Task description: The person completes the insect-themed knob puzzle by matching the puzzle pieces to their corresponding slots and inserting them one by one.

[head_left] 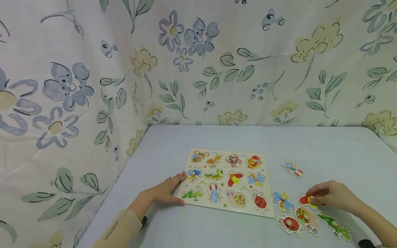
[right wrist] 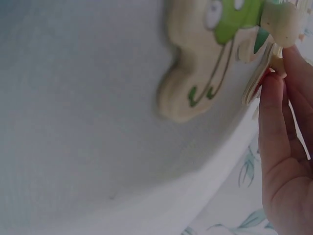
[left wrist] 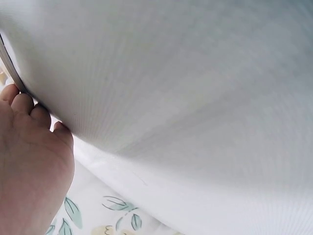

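Observation:
A wooden peg-puzzle board (head_left: 226,210) with several insect pictures lies mid-table in the head view. My left hand (head_left: 167,189) rests at its left edge, fingers extended and touching it; the left wrist view shows this hand (left wrist: 34,152) at the board's rim. To the right of the board, my right hand (head_left: 333,196) pinches the red-winged insect puzzle piece (head_left: 304,199), partly hidden by the fingers. In the right wrist view, the thumb and forefinger of this hand (right wrist: 288,142) meet at a wooden knob (right wrist: 279,66). The green grasshopper piece (right wrist: 215,49) lies close by.
Around the right hand lie a striped bee piece (head_left: 283,201), a ladybird piece (head_left: 289,224), a snail piece (head_left: 307,218) and the grasshopper piece (head_left: 335,225). Farther back is a blue beetle piece (head_left: 293,168). A floral curtain (head_left: 229,86) hangs behind the white table (head_left: 173,137).

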A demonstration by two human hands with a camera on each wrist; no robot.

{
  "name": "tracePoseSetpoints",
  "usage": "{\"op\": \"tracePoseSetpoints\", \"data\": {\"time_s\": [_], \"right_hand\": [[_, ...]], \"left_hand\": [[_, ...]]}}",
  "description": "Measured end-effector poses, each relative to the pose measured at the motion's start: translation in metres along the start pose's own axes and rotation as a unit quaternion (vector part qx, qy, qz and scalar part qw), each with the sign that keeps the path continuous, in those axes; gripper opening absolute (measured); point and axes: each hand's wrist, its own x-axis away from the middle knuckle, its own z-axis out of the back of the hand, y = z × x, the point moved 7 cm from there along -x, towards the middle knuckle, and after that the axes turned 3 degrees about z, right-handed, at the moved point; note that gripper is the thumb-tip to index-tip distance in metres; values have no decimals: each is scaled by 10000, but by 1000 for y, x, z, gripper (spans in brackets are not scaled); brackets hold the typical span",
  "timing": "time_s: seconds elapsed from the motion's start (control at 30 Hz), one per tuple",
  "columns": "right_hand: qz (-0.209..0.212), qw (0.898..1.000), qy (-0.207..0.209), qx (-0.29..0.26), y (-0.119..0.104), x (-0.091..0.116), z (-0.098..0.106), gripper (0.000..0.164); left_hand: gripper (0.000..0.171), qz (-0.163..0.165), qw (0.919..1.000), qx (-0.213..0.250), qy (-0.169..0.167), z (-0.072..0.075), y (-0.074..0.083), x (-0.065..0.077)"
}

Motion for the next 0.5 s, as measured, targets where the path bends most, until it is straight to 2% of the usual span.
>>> {"op": "tracePoseSetpoints", "data": {"time_s": [0.2,0.5], "right_hand": [[-232,9977,266,578,-1,-2,2,20],[-143,9984,295,469,-5,-3,0,16]], "left_hand": [[102,36,10000,-36,-17,-1,-1,-2],[103,62,10000,-56,-9,-2,-4,-3]]}}
